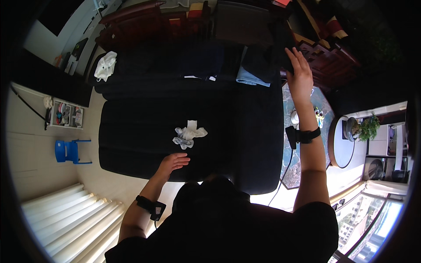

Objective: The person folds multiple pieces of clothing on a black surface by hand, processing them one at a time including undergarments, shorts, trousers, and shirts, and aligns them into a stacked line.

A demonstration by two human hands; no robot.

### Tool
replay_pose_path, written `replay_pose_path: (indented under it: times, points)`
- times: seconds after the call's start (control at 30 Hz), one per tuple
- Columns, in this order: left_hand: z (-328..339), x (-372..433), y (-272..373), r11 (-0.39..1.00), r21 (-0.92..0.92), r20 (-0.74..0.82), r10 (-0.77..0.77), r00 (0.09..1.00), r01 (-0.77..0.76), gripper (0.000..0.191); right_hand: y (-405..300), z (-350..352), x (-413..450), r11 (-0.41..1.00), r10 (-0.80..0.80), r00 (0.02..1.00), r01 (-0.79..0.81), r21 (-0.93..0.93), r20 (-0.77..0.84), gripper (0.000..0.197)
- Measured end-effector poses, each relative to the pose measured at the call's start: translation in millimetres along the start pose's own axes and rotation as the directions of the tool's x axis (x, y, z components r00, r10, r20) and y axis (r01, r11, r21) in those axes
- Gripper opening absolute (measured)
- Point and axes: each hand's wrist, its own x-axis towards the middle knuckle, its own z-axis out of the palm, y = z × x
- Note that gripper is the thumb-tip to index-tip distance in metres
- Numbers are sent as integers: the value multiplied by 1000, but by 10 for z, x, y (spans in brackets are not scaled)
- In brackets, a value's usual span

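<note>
Before me lies a wide surface under a black cover (148,108). Crumpled white and grey socks (189,134) rest near its middle. My left hand (174,163) is just below them, apart from them, its fingers extended and nothing in it. Out to the upper right is my right hand (300,70), fingers stretched over dark cloth; whether it touches or holds any of it I cannot tell. Folded light-blue denim (251,78), partly under black cloth, lies left of that hand. Dark folded clothing (202,62) with white tags sits at the far side, and a white cloth item (106,65) at the far left.
A stone-topped table (289,171) adjoins on the right, with a round table (342,148) and potted plant (366,129) beyond. Carved wooden furniture (138,26) borders the far side. On the left stand a blue chair (67,151) and a white storage unit (67,115).
</note>
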Motion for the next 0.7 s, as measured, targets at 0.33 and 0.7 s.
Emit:
replay_pose_path:
  times: [0.33, 0.7]
  points:
    - [-586, 1127, -904, 977, 14, -158, -207, 966, 212, 45, 144, 2131, -1681, 902, 354, 551, -416, -119, 756, 93]
    - [-591, 3004, -1448, 641, 754, -348, 206, 915, 142, 84, -461, 1817, -3018, 764, 577, 41, -379, -521, 816, 133]
